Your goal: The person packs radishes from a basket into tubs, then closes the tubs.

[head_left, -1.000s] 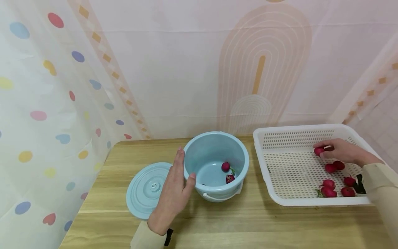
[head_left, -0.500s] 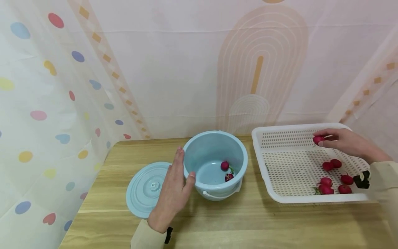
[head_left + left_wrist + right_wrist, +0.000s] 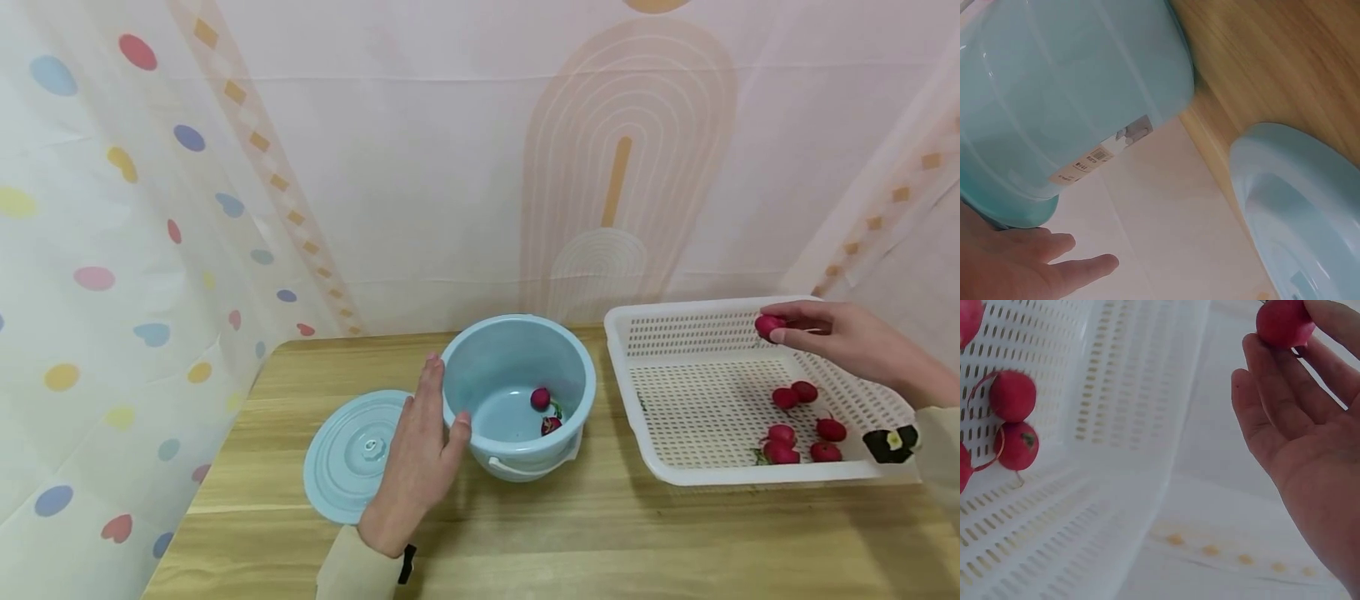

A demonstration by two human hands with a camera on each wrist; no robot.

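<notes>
The right hand (image 3: 847, 333) grasps a single radish (image 3: 769, 327) between thumb and fingertips, the palm bare in the right wrist view. Below this hand lies the white basket (image 3: 757, 477); six loose radishes (image 3: 785, 397) show in it, nearer the wearer than the held one. The left hand (image 3: 416, 446) is unclenched and holds nothing, its fingers extended beside the bucket (image 3: 525, 462); whether they touch the rim cannot be told. Immediately to the right of the left hand, within the bucket, rest two further radishes (image 3: 540, 398); on its other side, partly hidden by it, the lid (image 3: 345, 467) lies on the table (image 3: 562, 542). As to handling, the held radish is probably light, firm and little apt to bruise under a moderate pinch, yet its smooth, rounded skin may roll or slip, the more so if damp. It is best taken across its widest part, thumb opposed to two or more fingertips, as here; the thin root is likely to snap and makes a poor hold.
</notes>
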